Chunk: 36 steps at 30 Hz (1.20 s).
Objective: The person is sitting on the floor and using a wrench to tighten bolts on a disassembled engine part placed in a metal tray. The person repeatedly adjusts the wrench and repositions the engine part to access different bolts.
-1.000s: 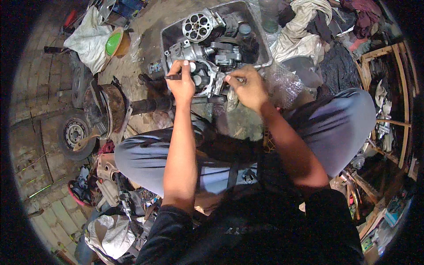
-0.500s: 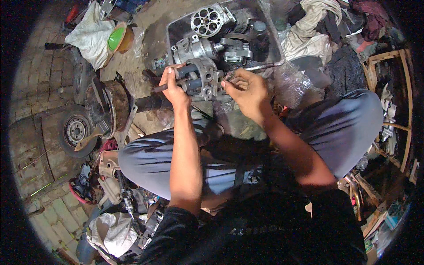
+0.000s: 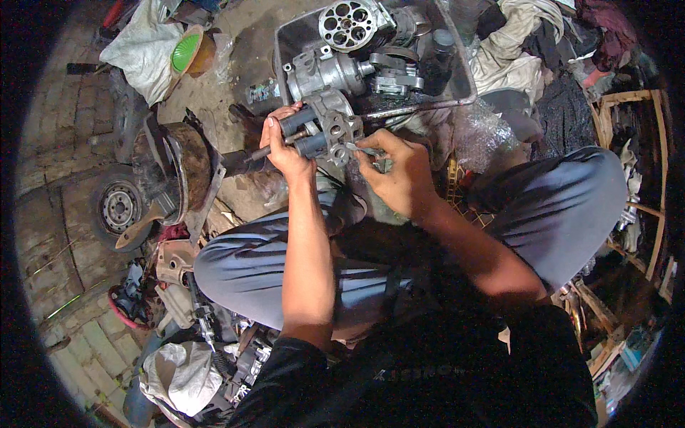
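My left hand (image 3: 285,143) is closed round a metal assembly (image 3: 337,128) with a cast, holed end and two dark cylinders, a rod (image 3: 264,151) sticking out leftward below my thumb. My right hand (image 3: 396,171) is closed at the assembly's right side, pinching a small thin metal piece (image 3: 365,148) too small to make out clearly. Just beyond sits a tray (image 3: 467,75) of metal parts: a round plate with several holes (image 3: 347,27), a cylindrical housing (image 3: 321,75), a bracket-like casting (image 3: 394,84) and a dark jar (image 3: 442,48).
A rusty drum-like part (image 3: 189,167) and a wheel (image 3: 121,203) lie at left, near a green basin (image 3: 185,51) and white sack (image 3: 135,57). Cloths (image 3: 514,43), bubble wrap (image 3: 492,132) and a wooden frame (image 3: 656,178) are at right. Piled parts (image 3: 178,292) sit beside my left knee.
The assembly has turned, showing its cylinders side-on and its holed end facing up and right. My right hand has shifted lower beside it. The view has shifted, so the tray appears further right.
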Motion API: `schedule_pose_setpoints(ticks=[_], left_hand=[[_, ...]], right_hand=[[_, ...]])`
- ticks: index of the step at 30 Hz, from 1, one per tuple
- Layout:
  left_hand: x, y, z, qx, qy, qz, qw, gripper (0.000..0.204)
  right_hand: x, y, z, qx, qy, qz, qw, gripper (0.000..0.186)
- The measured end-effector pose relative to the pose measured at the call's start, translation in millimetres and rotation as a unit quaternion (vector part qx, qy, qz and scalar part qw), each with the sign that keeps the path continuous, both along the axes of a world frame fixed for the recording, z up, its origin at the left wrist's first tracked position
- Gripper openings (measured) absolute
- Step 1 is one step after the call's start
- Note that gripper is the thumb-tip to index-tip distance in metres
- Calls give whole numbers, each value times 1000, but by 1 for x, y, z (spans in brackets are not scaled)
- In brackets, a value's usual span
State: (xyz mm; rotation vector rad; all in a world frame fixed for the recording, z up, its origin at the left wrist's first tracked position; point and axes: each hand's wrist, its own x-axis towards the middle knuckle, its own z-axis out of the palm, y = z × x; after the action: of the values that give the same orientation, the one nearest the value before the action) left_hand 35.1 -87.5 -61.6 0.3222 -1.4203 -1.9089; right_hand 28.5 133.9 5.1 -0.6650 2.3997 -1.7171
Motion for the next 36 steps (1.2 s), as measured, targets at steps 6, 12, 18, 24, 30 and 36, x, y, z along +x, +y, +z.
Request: schedule_pose_setpoints(ticks=[6,12,18,24,30,36], left_hand=[[2,2,-1,-20,32,-9,999,38],[4,5,-1,-27,40,-1,999,38],[3,13,3,-48,30,14,998,35],[4,14,3,-54,37,35,997,34],[7,25,3,-70,34,48,996,35],[8,20,-4,-68,62,79,993,40]], right_hand=[[15,-10,-6,40,39,-42,998,14],[12,-10,0,77,161,-29,984,13],[20,-15,-2,120,139,-26,983,12],[22,-24,-1,44,35,-80,995,12],[38,-34,-10,20,10,-153,988,8],[34,-31,-10,-28,-6,-165,986,10]])
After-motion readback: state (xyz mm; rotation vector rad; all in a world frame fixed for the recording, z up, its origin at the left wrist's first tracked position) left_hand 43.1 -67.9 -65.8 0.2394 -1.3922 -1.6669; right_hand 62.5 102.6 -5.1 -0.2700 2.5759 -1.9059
